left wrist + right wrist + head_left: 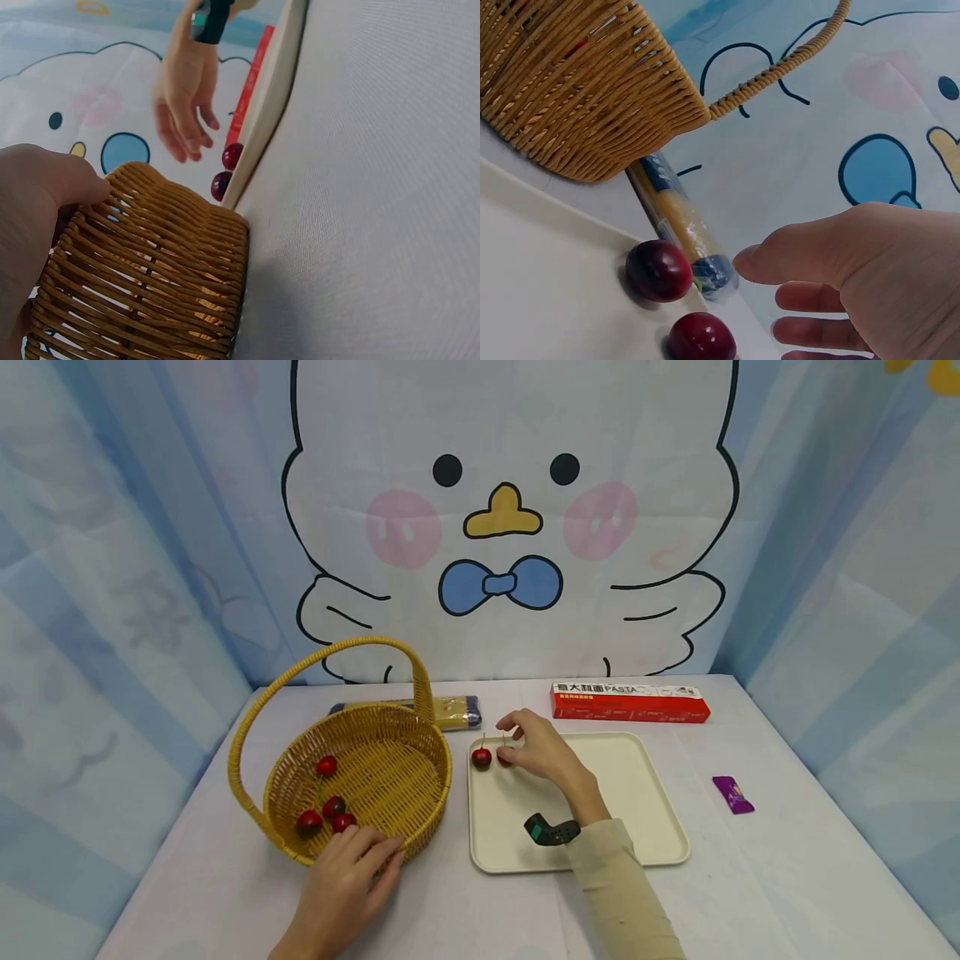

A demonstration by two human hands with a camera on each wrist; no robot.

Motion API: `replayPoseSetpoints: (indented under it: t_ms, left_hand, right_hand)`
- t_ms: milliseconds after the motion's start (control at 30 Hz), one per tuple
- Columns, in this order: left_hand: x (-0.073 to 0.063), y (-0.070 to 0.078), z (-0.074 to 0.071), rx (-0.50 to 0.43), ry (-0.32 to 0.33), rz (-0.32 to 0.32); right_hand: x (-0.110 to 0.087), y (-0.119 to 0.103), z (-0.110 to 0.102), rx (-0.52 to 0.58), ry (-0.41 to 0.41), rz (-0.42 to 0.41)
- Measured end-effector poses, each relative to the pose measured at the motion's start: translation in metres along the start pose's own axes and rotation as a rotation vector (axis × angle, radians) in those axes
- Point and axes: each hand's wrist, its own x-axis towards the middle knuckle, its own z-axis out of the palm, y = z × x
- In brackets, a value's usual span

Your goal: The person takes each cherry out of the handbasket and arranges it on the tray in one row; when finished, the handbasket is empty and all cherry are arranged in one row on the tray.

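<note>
My left hand [341,881] grips the near rim of a yellow wicker basket [401,760]; in the left wrist view its thumb [79,180] lies over the woven edge. Several red cherries [333,807] lie inside, toward the basket's left. Over the back left of a cream tray [600,852] is my right hand [543,750], fingers apart, nothing between them. Just below it one cherry [702,337] sits on the tray, partly covered by the hand in the head view. Another cherry [482,758] with an upright stem sits beside it at the tray's corner.
Behind the basket lies a clear-and-blue pack of yellow pasta [457,712]. A red and white pasta box [630,702] stands behind the tray. To the tray's right is a small purple packet [732,795]. The basket's tall handle [242,752] arches above its left side.
</note>
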Motion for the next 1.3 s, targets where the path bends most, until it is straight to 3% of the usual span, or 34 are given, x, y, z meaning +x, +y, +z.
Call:
replayPoseSetpoints:
  t_ms: [300,567,800,1000,1300]
  left_hand:
    - [0.0,-0.001,0.001,0.001,0.007,0.007]
    - [0.0,-0.001,-0.001,-0.013,0.005,0.002]
    - [0.001,0.0,-0.002,-0.01,0.024,0.007]
    - [0.0,0.0,-0.001,-0.022,0.012,-0.01]
    - [0.0,0.002,-0.002,-0.026,0.026,-0.041]
  right_hand:
    - [0.0,-0.013,-0.008,0.008,0.017,-0.05]
    - [0.009,-0.041,-0.007,0.002,-0.005,-0.123]
    - [0.017,-0.061,-0.002,0.036,-0.01,-0.251]
    - [0.023,-0.08,0.006,0.047,-0.051,-0.33]
    - [0.034,-0.104,0.028,-0.056,-0.152,-0.409]
